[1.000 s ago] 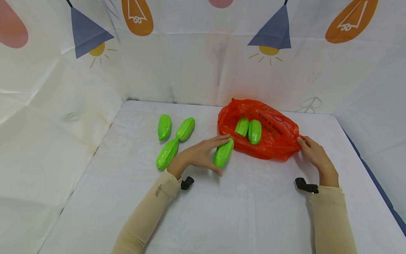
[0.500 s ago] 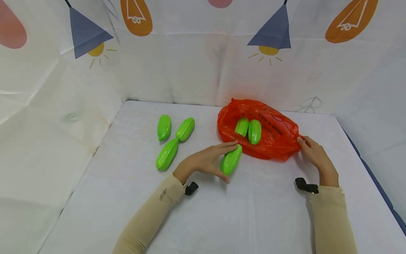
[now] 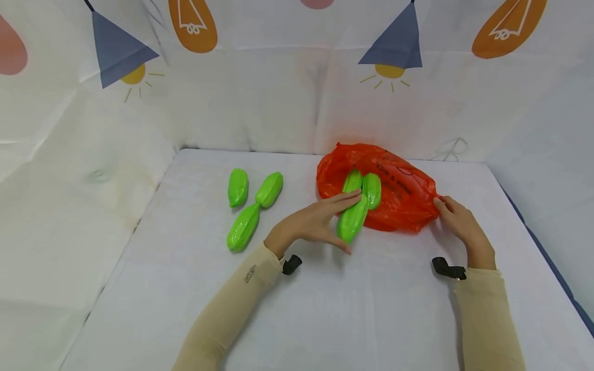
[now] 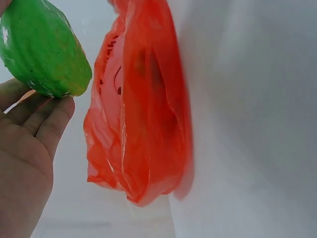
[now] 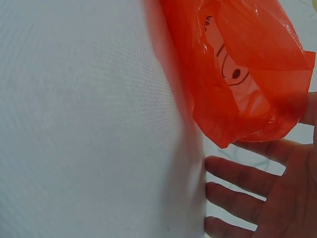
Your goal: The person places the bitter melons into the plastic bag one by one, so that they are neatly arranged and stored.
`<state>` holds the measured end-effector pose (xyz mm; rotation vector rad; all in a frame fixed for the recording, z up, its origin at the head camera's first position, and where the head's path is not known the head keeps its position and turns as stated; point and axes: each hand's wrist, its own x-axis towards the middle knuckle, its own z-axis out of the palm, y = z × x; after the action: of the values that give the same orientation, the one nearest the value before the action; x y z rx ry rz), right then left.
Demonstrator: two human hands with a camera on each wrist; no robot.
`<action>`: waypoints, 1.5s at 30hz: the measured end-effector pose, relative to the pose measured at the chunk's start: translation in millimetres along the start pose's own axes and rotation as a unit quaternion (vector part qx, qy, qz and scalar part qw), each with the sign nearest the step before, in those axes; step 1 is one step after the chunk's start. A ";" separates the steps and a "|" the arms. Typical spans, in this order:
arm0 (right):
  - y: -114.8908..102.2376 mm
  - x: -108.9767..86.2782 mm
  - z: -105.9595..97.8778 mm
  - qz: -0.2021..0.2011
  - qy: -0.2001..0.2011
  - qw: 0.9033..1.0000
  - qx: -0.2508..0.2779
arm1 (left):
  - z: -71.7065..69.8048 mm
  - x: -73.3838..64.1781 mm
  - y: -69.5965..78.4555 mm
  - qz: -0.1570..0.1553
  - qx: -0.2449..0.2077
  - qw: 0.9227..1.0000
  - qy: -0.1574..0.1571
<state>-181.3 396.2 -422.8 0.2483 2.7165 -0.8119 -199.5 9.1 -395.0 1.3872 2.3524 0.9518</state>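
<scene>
Between its thumb and fingertips my left hand (image 3: 320, 221) holds a glossy green, oblong fruit (image 3: 351, 221) with lengthwise ridges. In the head view this fruit overlaps the near rim of a red plastic bag (image 3: 403, 208). The left wrist view has the fruit (image 4: 47, 49) raised beside the bag (image 4: 148, 124). Two similar green fruits (image 3: 373, 190) show in the bag's mouth. My right hand (image 3: 464, 226) pinches the bag's right end, its other fingers spread below the bag in the right wrist view.
Three more green fruits lie on the white table (image 3: 371, 319) at left: one apart (image 3: 238, 188), two end to end (image 3: 243, 226). A white printed cloth (image 3: 278, 103) hangs behind the table. Black straps (image 3: 292, 265) sit at both wrists.
My left hand has carried the green fruit rightward, then up and over the bag's near rim. My right hand keeps its hold on the bag in the same place.
</scene>
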 end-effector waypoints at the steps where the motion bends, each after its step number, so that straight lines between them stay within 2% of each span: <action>1: 0.9 0.1 0.3 0.001 -0.001 1.000 0.002 | 0.3 1.9 0.7 0.002 -0.002 1.000 0.001; 5: 2.1 -0.1 0.2 -0.001 0.001 1.000 0.007 | 3.1 8.6 2.1 0.012 0.003 1.000 -0.003; 14: 1.4 2.2 -0.1 -0.014 0.010 1.000 0.001 | 4.1 23.3 0.6 0.006 0.006 1.000 -0.011; 21: 1.6 2.3 1.0 -0.015 0.014 1.000 -0.002 | -1.7 33.5 0.2 -0.008 0.004 1.000 -0.017; 29: 0.6 0.3 0.5 -0.020 0.012 1.000 0.002 | -2.2 45.0 1.7 -0.021 0.003 0.999 -0.029; 34: -0.1 -1.0 -1.2 -0.014 0.004 1.000 0.009 | -4.2 60.9 1.5 -0.030 0.007 0.999 -0.032; 41: 0.8 -0.9 -0.1 -0.009 0.005 1.000 0.013 | -7.5 88.1 -0.3 -0.068 0.010 0.996 -0.047; 45: 1.3 -0.2 0.7 -0.009 0.007 1.000 0.016 | -8.9 101.8 0.1 -0.075 0.022 0.995 -0.057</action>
<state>-180.6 396.9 -424.0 0.2382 2.7250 -0.8620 -256.6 91.9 -377.0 1.2242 2.3652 0.7635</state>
